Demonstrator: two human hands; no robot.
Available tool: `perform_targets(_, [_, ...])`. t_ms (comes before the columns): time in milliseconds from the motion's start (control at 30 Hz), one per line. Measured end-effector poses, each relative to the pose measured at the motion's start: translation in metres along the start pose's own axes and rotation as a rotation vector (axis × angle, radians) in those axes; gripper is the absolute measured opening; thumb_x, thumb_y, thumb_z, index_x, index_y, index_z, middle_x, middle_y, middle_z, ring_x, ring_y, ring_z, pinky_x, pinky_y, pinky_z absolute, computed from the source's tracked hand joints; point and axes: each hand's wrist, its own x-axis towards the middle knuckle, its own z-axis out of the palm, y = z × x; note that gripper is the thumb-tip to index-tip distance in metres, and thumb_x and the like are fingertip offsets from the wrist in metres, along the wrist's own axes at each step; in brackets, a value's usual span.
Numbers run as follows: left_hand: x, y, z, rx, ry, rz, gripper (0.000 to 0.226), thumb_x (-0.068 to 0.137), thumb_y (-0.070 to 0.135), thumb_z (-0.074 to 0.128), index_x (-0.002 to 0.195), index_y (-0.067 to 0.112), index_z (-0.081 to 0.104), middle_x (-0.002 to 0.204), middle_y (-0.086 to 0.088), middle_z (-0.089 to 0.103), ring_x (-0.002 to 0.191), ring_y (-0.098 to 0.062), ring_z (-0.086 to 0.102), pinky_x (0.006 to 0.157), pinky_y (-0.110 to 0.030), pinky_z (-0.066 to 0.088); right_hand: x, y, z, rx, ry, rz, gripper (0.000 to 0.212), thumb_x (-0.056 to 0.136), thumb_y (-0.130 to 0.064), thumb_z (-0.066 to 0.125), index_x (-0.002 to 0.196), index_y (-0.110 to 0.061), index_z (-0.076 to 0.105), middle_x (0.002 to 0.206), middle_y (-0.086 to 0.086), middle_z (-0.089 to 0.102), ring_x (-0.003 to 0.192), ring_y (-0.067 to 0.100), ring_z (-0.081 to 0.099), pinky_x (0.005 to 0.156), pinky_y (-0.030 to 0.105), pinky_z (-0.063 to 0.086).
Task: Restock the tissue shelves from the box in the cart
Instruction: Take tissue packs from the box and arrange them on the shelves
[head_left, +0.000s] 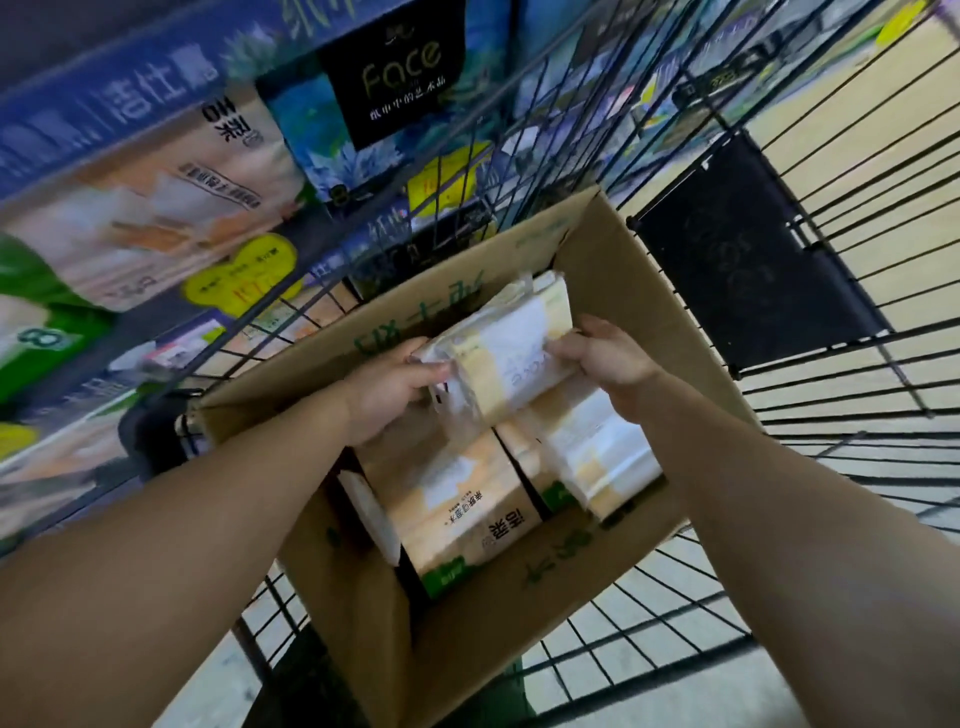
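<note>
An open cardboard box (613, 244) sits in a black wire cart (857, 218). Over the box I hold a cream and white tissue pack (511, 343) wrapped in clear plastic. My left hand (395, 389) grips its left end, fingers curled over the top edge. My right hand (605, 353) grips its right end. Beneath it, two more tissue packs lie in the box: one with green trim (462, 514) and one to the right (592, 447). The tissue shelves (156, 197) stand to the left, filled with large packs.
A black "Face" tissue pack (395, 67) and blue packs stand on the shelf beyond the cart. Yellow price tags (244, 275) hang on the shelf edge. A dark panel (748, 249) hangs on the cart's right wall. Tan floor shows through the wires at right.
</note>
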Motion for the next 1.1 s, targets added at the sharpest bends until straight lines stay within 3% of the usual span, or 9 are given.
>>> perform_targets(100, [-0.021, 0.008, -0.012, -0.062, -0.095, -0.05, 0.012, 0.094, 0.011, 0.05, 0.098, 0.022, 0.054, 0.078, 0.005, 0.069, 0.069, -0.012, 0.066, 0.057, -0.022, 0.048, -0.021, -0.009, 0.005, 0.045, -0.11, -0.034, 0.028, 0.084, -0.015, 0.065, 0.112, -0.011, 0.064, 0.111, 0.009, 0.069, 0.097, 0.021, 0.064, 0.077, 0.026, 0.049])
perform_targets(200, [-0.049, 0.019, -0.017, -0.098, -0.148, -0.085, 0.023, 0.093, 0.012, 0.043, 0.084, 0.021, 0.062, 0.06, 0.003, 0.064, 0.05, -0.012, 0.06, 0.05, -0.02, 0.039, -0.046, -0.017, 0.016, 0.13, -0.28, -0.002, 0.028, 0.083, -0.01, 0.064, 0.111, -0.016, 0.062, 0.107, 0.005, 0.069, 0.1, 0.022, 0.063, 0.087, 0.033, 0.047])
perform_targets(300, [-0.065, 0.028, -0.024, -0.177, -0.105, -0.038, 0.04, 0.093, 0.02, 0.038, 0.075, 0.021, 0.073, 0.07, 0.0, 0.069, 0.061, -0.016, 0.065, 0.069, -0.03, 0.041, -0.069, -0.024, 0.031, 0.192, -0.323, 0.05, 0.039, 0.08, -0.011, 0.063, 0.118, -0.016, 0.058, 0.109, 0.004, 0.07, 0.099, 0.023, 0.066, 0.092, 0.039, 0.049])
perform_targets(400, [-0.089, 0.048, -0.02, -0.33, -0.047, -0.011, 0.041, 0.096, 0.043, 0.04, 0.088, 0.024, 0.076, 0.091, 0.0, 0.074, 0.078, -0.018, 0.071, 0.081, -0.033, 0.052, -0.097, -0.037, 0.052, 0.194, -0.221, -0.018, 0.023, 0.091, -0.004, 0.049, 0.106, -0.017, 0.061, 0.093, 0.001, 0.069, 0.084, 0.021, 0.063, 0.082, 0.036, 0.048])
perform_targets(467, [-0.107, 0.058, -0.017, -0.314, -0.049, -0.006, 0.044, 0.09, 0.057, 0.045, 0.103, 0.024, 0.07, 0.101, -0.001, 0.073, 0.087, -0.02, 0.071, 0.084, -0.037, 0.054, -0.117, -0.047, 0.065, 0.181, -0.121, -0.065, 0.019, 0.091, -0.004, 0.053, 0.105, -0.015, 0.06, 0.096, 0.004, 0.067, 0.09, 0.023, 0.061, 0.09, 0.041, 0.047])
perform_targets(633, [-0.159, 0.079, -0.014, -0.171, -0.033, 0.071, 0.022, 0.087, 0.042, 0.059, 0.099, 0.024, 0.064, 0.081, 0.004, 0.075, 0.068, -0.015, 0.072, 0.059, -0.031, 0.058, -0.175, -0.073, 0.078, 0.126, -0.044, -0.235, 0.037, 0.086, -0.002, 0.066, 0.12, -0.011, 0.056, 0.118, 0.013, 0.066, 0.106, 0.03, 0.063, 0.093, 0.046, 0.052])
perform_targets(833, [-0.245, 0.079, -0.028, -0.246, 0.028, 0.281, 0.019, 0.09, 0.031, 0.061, 0.103, 0.019, 0.067, 0.099, -0.006, 0.074, 0.089, -0.023, 0.069, 0.092, -0.041, 0.05, -0.251, -0.105, 0.105, 0.059, -0.066, -0.413, 0.023, 0.087, -0.008, 0.067, 0.109, -0.009, 0.064, 0.108, 0.011, 0.07, 0.094, 0.026, 0.068, 0.088, 0.039, 0.056])
perform_targets(933, [-0.305, 0.059, -0.042, -0.272, 0.17, 0.412, 0.026, 0.09, 0.029, 0.063, 0.111, 0.016, 0.065, 0.103, -0.007, 0.073, 0.094, -0.025, 0.069, 0.095, -0.047, 0.051, -0.292, -0.111, 0.135, 0.128, -0.212, -0.448, 0.018, 0.094, -0.013, 0.056, 0.11, -0.01, 0.064, 0.105, 0.009, 0.072, 0.088, 0.022, 0.069, 0.072, 0.033, 0.058])
perform_targets(1100, [-0.421, 0.005, -0.074, -0.291, 0.297, 0.561, 0.022, 0.094, 0.025, 0.058, 0.111, 0.014, 0.064, 0.097, -0.006, 0.075, 0.087, -0.023, 0.073, 0.079, -0.041, 0.059, -0.36, -0.101, 0.21, 0.093, -0.385, -0.543, 0.029, 0.097, -0.014, 0.048, 0.124, -0.008, 0.058, 0.117, 0.011, 0.069, 0.103, 0.027, 0.067, 0.079, 0.035, 0.055])
